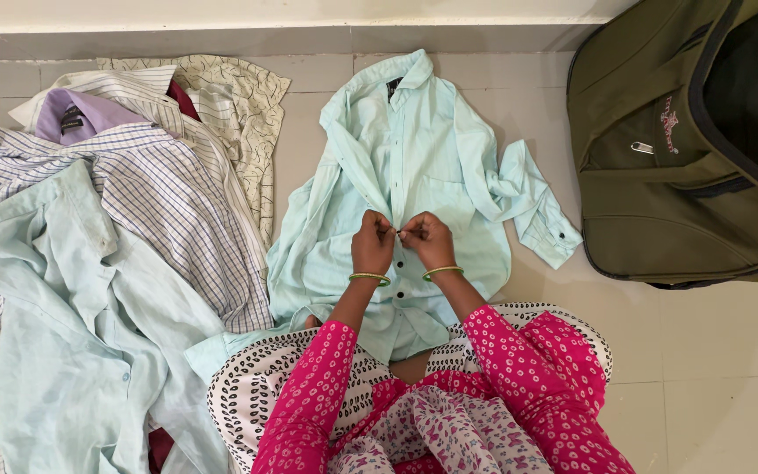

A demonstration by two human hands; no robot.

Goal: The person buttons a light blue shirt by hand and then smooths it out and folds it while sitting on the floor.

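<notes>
A pale mint shirt lies spread face up on the tiled floor in front of me, collar pointing away. My left hand and my right hand meet at the middle of its button placket, fingertips pinched on the fabric edges at one button. Each wrist wears a green bangle. Pink patterned sleeves cover my forearms. The shirt's right sleeve is folded back beside the body, cuff toward me.
A heap of other shirts covers the floor to the left: striped, checked, pale green and a cream patterned one. An olive green bag sits open at the right. A wall base runs along the far edge.
</notes>
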